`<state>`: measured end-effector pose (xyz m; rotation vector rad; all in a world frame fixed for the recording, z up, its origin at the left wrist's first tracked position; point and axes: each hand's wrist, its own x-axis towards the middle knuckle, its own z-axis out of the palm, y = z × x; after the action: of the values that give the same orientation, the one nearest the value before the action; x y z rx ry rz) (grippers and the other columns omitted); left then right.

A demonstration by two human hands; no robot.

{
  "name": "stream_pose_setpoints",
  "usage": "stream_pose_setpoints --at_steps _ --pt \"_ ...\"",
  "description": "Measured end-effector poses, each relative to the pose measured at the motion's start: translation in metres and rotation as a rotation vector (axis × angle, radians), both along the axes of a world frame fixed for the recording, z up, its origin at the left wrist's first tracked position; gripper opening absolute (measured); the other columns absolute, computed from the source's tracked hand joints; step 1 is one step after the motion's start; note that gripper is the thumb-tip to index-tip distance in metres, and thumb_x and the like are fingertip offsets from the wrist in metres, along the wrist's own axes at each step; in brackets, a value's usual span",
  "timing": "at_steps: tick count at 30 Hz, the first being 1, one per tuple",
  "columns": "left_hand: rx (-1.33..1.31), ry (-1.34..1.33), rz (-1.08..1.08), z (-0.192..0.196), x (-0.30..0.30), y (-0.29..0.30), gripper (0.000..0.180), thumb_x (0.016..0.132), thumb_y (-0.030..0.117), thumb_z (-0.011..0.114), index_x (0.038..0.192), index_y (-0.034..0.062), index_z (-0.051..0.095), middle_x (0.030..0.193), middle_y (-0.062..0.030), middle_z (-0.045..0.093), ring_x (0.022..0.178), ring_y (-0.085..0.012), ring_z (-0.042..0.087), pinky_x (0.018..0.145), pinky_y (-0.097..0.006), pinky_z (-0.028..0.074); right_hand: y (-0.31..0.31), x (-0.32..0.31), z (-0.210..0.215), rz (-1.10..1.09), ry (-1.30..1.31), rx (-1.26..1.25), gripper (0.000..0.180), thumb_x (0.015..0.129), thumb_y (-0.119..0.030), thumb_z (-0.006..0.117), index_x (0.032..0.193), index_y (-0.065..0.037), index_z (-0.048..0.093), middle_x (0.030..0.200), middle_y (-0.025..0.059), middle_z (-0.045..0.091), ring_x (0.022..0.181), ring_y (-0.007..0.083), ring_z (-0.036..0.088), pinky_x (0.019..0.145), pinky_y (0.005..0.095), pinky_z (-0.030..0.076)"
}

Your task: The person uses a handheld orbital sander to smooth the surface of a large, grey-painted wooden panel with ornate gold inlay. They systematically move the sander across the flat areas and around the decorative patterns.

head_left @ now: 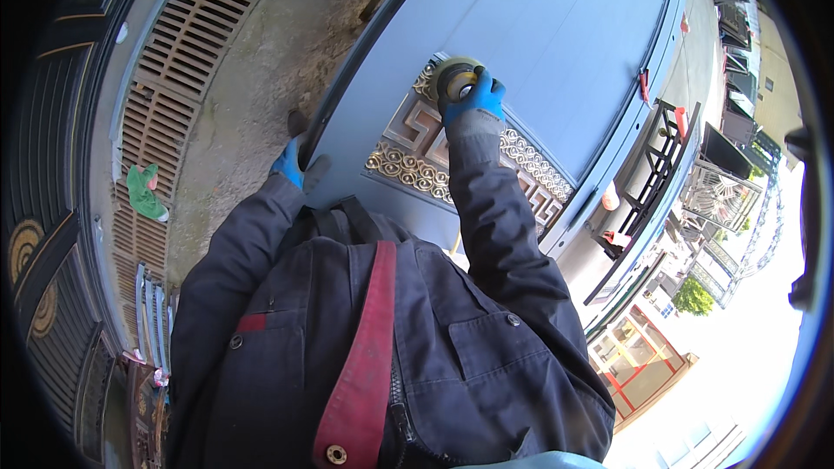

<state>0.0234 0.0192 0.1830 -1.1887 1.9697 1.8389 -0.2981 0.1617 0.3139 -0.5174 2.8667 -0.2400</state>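
The relief panel (419, 132) sits on the door (573, 61), right of grating (180, 52) bearing 1 cloth (146, 195).

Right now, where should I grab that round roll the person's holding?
Probably the roll's left rim, coming in from the left: that curved edge shows bare, while the gloved right hand covers its right side.

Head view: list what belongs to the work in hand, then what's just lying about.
Apparently in use:
- blue panel
- its decorative inset
- round object in the right hand

Apparently just lying about:
- green cloth on the floor grate
- pale strips, lower left
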Motion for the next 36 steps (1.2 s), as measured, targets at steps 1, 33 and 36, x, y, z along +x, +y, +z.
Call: stream_pose_setpoints --at_steps 1,33,36 --pt "-0.007 -0.005 -0.008 -0.001 0.0 0.001 0.087 0.084 0.051 0.083 0.152 0.0114 0.046 0.142 -0.0203 0.062 0.129 -0.0342 0.063 0.108 -0.044 0.05 0.003 -0.001 0.0 0.012 0.026 -0.012 0.088 0.072 -0.031 0.093 0.145 -0.006 0.051 0.135 0.0244 0.053 0.108 0.0423 0.069 0.092 0.0467 0.06" --pt "-0.058 0.038 0.019 -0.021 0.009 0.007 0.093 0.083 0.056 0.083 0.153 0.0074 0.043 0.14 -0.0233 0.062 0.126 -0.0364 0.063 0.106 -0.046 0.051 0.082 -0.035 -0.022 0.195 0.13 -0.079 0.085 0.072 -0.04 0.091 0.143 -0.013 0.053 0.133 0.0217 0.058 0.099 0.0403 0.072 0.083 0.0482 0.062" --pt "0.0 0.102 0.053 -0.023 0.008 0.008 0.092 0.084 0.054 0.083 0.152 0.0069 0.044 0.139 -0.0228 0.063 0.125 -0.0354 0.063 0.106 -0.045 0.051 0.086 -0.037 -0.022 0.195 0.052 -0.028 0.088 0.071 -0.041 0.093 0.143 -0.011 0.053 0.135 0.0222 0.057 0.105 0.0408 0.071 0.086 0.0473 0.061"
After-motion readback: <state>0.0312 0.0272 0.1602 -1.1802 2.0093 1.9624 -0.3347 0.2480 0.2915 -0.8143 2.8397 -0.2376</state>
